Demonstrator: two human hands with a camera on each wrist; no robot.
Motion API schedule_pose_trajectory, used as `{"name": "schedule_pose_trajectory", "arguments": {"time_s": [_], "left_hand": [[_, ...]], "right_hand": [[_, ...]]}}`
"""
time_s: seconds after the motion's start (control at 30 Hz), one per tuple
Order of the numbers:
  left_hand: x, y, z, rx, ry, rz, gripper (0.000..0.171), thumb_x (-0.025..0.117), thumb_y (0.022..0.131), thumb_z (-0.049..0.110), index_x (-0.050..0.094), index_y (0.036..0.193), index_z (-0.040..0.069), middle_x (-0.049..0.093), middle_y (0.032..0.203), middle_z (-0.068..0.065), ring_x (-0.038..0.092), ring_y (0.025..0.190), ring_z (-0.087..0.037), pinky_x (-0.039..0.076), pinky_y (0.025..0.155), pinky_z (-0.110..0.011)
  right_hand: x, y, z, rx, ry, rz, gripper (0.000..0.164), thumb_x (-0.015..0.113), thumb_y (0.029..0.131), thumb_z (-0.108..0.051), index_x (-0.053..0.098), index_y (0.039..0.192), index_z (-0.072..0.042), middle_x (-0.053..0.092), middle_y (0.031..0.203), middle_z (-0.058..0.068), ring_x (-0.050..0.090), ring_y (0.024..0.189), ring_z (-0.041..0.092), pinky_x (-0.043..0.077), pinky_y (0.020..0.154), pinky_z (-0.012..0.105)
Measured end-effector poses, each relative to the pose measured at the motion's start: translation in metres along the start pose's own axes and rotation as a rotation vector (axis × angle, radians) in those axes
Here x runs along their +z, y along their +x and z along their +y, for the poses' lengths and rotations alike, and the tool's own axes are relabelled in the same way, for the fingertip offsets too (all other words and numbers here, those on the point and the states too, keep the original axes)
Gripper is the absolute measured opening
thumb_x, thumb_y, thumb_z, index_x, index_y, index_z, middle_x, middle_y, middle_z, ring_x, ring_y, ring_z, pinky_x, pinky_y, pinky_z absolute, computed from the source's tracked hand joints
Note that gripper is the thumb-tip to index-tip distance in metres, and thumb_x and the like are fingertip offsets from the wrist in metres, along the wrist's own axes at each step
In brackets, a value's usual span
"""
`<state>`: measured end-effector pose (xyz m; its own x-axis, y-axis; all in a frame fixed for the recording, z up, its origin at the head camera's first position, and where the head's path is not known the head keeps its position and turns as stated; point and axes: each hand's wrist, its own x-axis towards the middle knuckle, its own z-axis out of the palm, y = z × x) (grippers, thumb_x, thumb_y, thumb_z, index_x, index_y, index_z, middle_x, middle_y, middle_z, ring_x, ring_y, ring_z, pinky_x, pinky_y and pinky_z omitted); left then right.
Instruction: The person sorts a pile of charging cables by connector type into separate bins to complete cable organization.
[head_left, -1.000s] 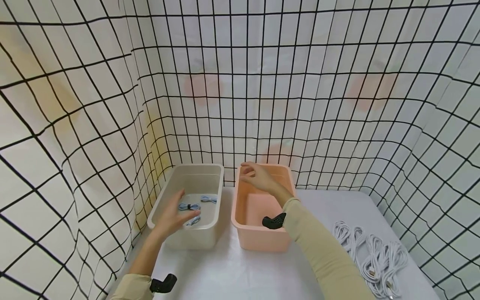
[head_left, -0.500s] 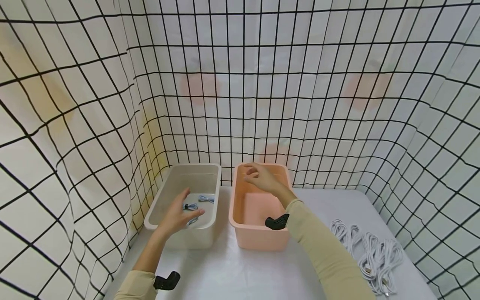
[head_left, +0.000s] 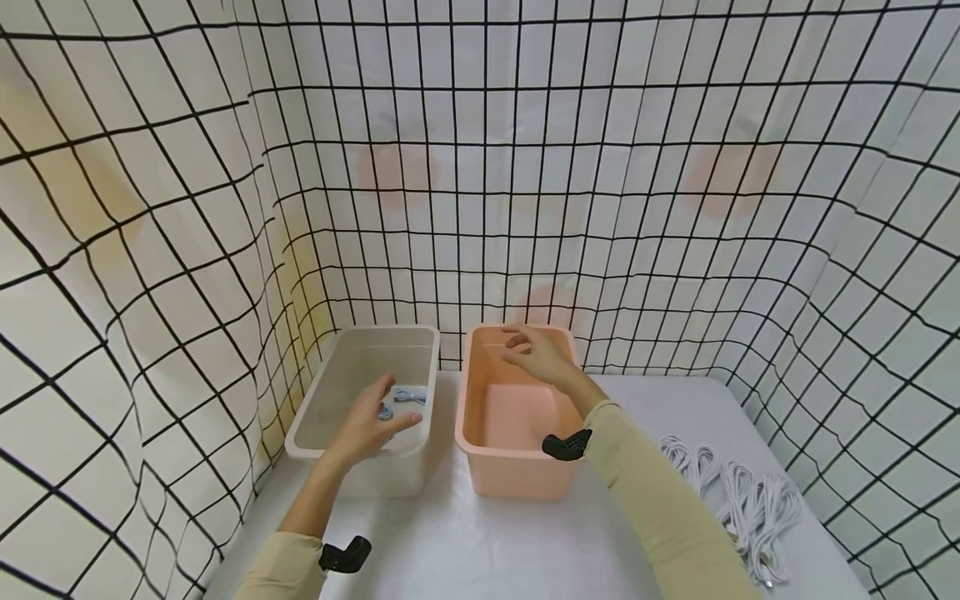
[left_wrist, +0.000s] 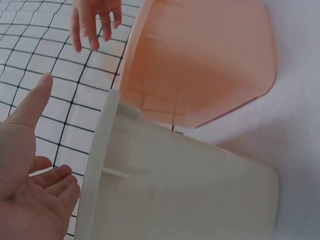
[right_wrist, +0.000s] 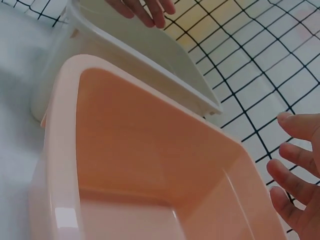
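My left hand (head_left: 365,425) hovers over the cream-white bin (head_left: 390,479), thumb and fingers spread apart and holding nothing. Small bundles of light-blue cable (head_left: 409,397) lie on that bin's floor, partly hidden behind the hand. Over the back of the peach-coloured bin (head_left: 517,477) is my right hand (head_left: 542,358), fingers loosely bent with nothing between them. No object shows inside the peach bin. In the left wrist view, the left hand (left_wrist: 32,185) is beside the cream bin's rim. The right wrist view has the right hand (right_wrist: 300,175) past the peach bin's rim.
Several coiled white cables (head_left: 738,500) lie on the white-covered table (head_left: 480,550) at the right. Black wire grid (head_left: 517,192) backed by pale cloth encloses the back and both sides. A narrow gap separates the two bins.
In the head view both hands have shifted a little to the right, the left covering more of the cable bundles. The whole scene drifts slightly left. Nothing was picked up or released.
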<state>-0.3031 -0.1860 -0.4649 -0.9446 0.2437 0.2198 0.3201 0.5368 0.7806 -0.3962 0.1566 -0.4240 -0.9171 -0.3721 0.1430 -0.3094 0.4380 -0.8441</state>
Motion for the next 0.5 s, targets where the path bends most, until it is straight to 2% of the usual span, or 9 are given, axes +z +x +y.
{"name": "schedule_pose_trajectory", "arguments": {"time_s": [0.27, 0.5], "left_hand": [[0.013, 0.006, 0.011, 0.028, -0.052, -0.026, 0.092, 0.082, 0.092, 0.026, 0.027, 0.157, -0.009, 0.034, 0.158, -0.032, 0.033, 0.146, -0.046, 0.033, 0.116, -0.055], [0.028, 0.010, 0.023, 0.054, -0.096, -0.051, 0.096, 0.082, 0.091, 0.032, 0.026, 0.159, -0.006, 0.035, 0.159, -0.028, 0.033, 0.147, -0.041, 0.032, 0.117, -0.051]], "right_hand": [[-0.011, -0.009, 0.009, 0.006, -0.037, 0.044, 0.059, 0.069, 0.102, -0.023, 0.047, 0.154, -0.007, 0.058, 0.136, 0.023, 0.057, 0.124, 0.044, 0.052, 0.098, 0.052], [-0.024, -0.028, 0.014, 0.034, -0.072, 0.064, 0.059, 0.069, 0.102, -0.028, 0.047, 0.154, -0.012, 0.058, 0.137, 0.020, 0.057, 0.124, 0.042, 0.052, 0.098, 0.052]]}}
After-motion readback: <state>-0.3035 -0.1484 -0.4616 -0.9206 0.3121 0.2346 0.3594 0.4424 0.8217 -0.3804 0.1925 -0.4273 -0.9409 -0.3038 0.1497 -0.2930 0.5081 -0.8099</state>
